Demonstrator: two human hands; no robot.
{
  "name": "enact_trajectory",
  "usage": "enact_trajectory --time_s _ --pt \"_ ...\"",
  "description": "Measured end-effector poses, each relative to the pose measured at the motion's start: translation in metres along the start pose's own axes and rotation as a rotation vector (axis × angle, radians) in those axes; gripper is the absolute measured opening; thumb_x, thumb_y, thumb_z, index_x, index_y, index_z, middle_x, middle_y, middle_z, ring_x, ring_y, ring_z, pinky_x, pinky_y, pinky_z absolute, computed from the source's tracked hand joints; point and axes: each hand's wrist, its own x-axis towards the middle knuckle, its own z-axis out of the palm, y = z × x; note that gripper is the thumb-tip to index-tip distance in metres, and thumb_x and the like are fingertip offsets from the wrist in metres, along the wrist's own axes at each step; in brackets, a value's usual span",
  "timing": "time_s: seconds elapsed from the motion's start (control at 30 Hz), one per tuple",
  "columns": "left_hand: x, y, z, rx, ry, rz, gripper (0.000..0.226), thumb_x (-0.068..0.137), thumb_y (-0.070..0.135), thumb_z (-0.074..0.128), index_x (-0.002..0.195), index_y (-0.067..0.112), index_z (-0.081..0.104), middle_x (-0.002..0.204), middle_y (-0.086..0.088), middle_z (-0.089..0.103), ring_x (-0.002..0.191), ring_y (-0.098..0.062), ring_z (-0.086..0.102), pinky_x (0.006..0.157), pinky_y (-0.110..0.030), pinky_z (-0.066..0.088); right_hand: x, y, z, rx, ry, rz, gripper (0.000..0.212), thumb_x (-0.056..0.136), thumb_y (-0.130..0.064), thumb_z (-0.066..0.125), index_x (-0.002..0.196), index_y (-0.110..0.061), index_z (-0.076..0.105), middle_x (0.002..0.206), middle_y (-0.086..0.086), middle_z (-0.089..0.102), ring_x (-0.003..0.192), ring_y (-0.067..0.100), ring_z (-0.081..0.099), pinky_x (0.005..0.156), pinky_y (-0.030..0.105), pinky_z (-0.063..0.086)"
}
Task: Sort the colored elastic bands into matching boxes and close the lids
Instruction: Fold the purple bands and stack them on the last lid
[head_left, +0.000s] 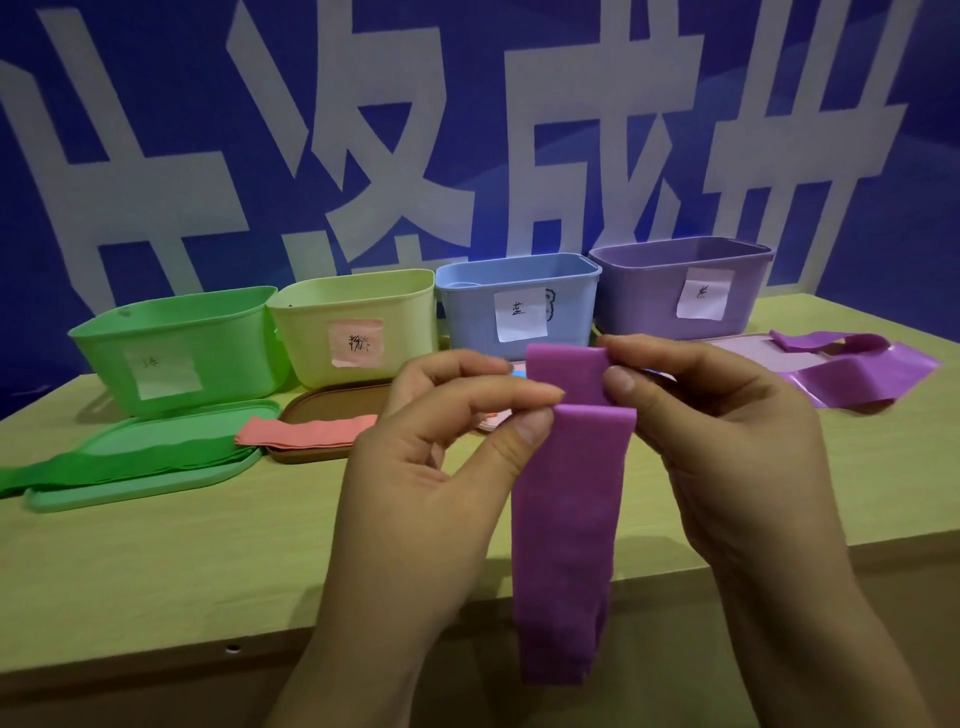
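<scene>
A purple elastic band (563, 519) hangs folded over in front of me, above the table's near edge. My left hand (431, 467) pinches its top at the left, and my right hand (727, 441) pinches it at the right. Behind stand four open boxes in a row: green (176, 332), yellow with a pink label (353, 312), blue (519, 291) and purple (675, 280). A green band (130, 462) lies on the green lid (130, 488). A pink band (306, 431) lies across the brown lid (322, 410). More purple bands (852, 369) lie on the purple lid (743, 348).
The wooden table (156, 561) ends just below my wrists. A blue wall with large white characters (363, 130) rises behind the boxes. A small pale object (493, 418) shows between my hands, mostly hidden.
</scene>
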Motion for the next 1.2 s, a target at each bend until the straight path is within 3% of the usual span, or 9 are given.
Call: enact_trajectory --time_s 0.13,0.3,0.53,0.83,0.9,1.03,1.2 --pt "0.002 0.003 0.005 -0.095 0.092 -0.075 0.024 0.066 0.023 0.07 0.084 0.036 0.075 0.079 0.012 0.07 0.074 0.001 0.062 0.068 -0.013 0.049 -0.007 -0.006 0.003 -0.009 -0.054 -0.056 0.021 0.059 -0.013 0.07 0.075 -0.024 0.075 0.081 -0.001 0.075 0.081 0.015 0.072 0.068 0.02 0.055" --pt "0.001 0.005 0.006 -0.207 0.178 -0.083 0.021 0.058 0.021 0.072 0.076 0.032 0.072 0.075 0.011 0.07 0.074 -0.002 0.065 0.068 -0.015 0.051 -0.013 -0.017 0.003 0.076 -0.154 -0.059 0.024 0.054 -0.018 0.072 0.078 -0.025 0.073 0.082 0.002 0.075 0.082 0.016 0.072 0.068 0.021 0.056" --pt "0.001 0.007 0.006 -0.202 0.165 -0.085 0.015 0.06 0.017 0.071 0.071 0.028 0.071 0.071 0.007 0.07 0.071 -0.005 0.066 0.065 -0.016 0.052 -0.014 -0.021 0.001 0.125 -0.212 -0.015 0.029 0.052 -0.018 0.072 0.079 -0.029 0.072 0.081 0.004 0.075 0.081 0.018 0.072 0.065 0.023 0.056" --pt "0.001 0.005 0.005 -0.181 0.151 -0.073 0.014 0.064 0.018 0.077 0.069 0.028 0.069 0.079 0.009 0.07 0.076 -0.002 0.064 0.066 -0.013 0.05 -0.015 -0.02 0.001 0.165 -0.279 0.033 0.027 0.053 -0.016 0.071 0.077 -0.028 0.072 0.078 0.004 0.074 0.076 0.016 0.072 0.062 0.022 0.055" --pt "0.001 0.005 0.006 -0.23 0.152 -0.092 0.014 0.062 0.017 0.076 0.066 0.027 0.069 0.087 0.007 0.072 0.084 -0.005 0.067 0.068 -0.014 0.051 -0.015 -0.02 0.001 0.168 -0.282 0.034 0.026 0.054 -0.016 0.071 0.077 -0.028 0.072 0.078 0.003 0.074 0.076 0.015 0.072 0.062 0.022 0.055" --pt "0.0 0.007 0.007 -0.344 0.119 -0.112 0.017 0.063 0.006 0.066 0.064 0.022 0.069 0.083 0.001 0.075 0.082 -0.01 0.07 0.066 -0.017 0.053 -0.015 -0.018 0.001 0.183 -0.263 0.035 0.025 0.053 -0.016 0.071 0.076 -0.027 0.072 0.076 0.003 0.074 0.075 0.015 0.072 0.061 0.021 0.055" --pt "0.001 0.005 0.005 -0.372 0.1 -0.116 0.017 0.065 0.006 0.07 0.066 0.022 0.069 0.086 -0.003 0.075 0.084 -0.013 0.071 0.067 -0.018 0.054 -0.014 -0.016 0.002 0.192 -0.228 0.019 0.024 0.052 -0.017 0.071 0.074 -0.027 0.071 0.076 0.003 0.074 0.075 0.015 0.071 0.062 0.022 0.055"
